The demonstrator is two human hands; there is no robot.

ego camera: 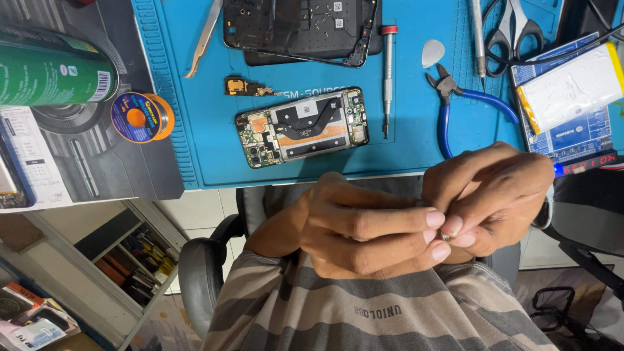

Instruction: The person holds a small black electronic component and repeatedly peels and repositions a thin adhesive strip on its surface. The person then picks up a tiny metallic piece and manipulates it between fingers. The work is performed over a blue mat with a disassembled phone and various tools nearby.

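Observation:
My left hand (364, 231) and my right hand (494, 195) meet above my lap, in front of my striped shirt. Their fingertips pinch a tiny metallic part (446, 237) between them; it is too small to identify. On the blue work mat (195, 130) beyond the hands lies an opened phone (302, 127) with its circuit board exposed. A black phone frame (299, 29) lies further back, and a small gold-coloured board piece (244, 86) sits beside the phone.
Around the mat lie tweezers (205, 39), a red-tipped screwdriver (387, 78), a white pick (432, 53), blue-handled cutters (455, 107), scissors (513, 29) and a white battery pack (572, 84). A solder spool (140, 117) and green can (52, 71) stand at left. Shelves with tools sit below left.

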